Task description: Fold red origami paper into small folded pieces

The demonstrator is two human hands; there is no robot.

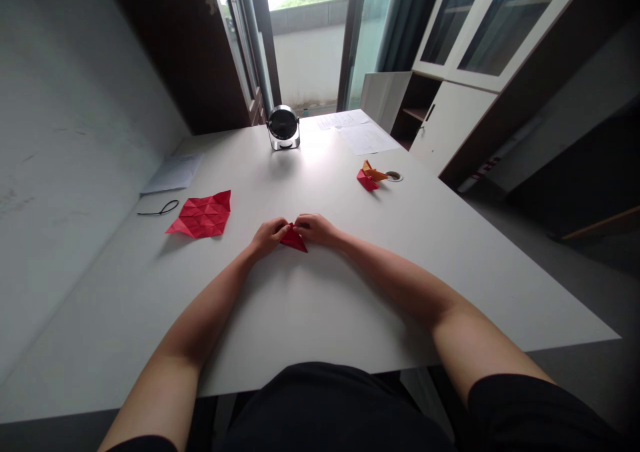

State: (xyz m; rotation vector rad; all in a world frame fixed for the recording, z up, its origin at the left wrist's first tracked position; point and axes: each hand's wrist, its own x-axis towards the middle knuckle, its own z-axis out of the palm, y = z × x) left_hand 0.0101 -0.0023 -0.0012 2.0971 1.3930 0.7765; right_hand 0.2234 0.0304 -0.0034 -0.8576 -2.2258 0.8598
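Between my two hands, at the middle of the white table (320, 319), is a folded piece of red origami paper (295, 240), with one pointed corner toward me. My left hand (273, 233) grips its left side, fingers curled over it. On the upper right edge, my right hand (314, 228) pinches the paper with bent fingers. The fingertips hide the paper's upper part. Left of my hands lies a creased, unfolded red sheet (203, 215). To the right sit a small folded red paper piece (368, 181) and an orange one (375, 171), touching each other.
A round black device on a silver stand (283, 127) is at the back of the table. Printed papers (367, 139) lie at the back right, another sheet (173, 173) by the left wall. A black cable tie (163, 209) is near it. A round cable hole (395, 177) is at right.
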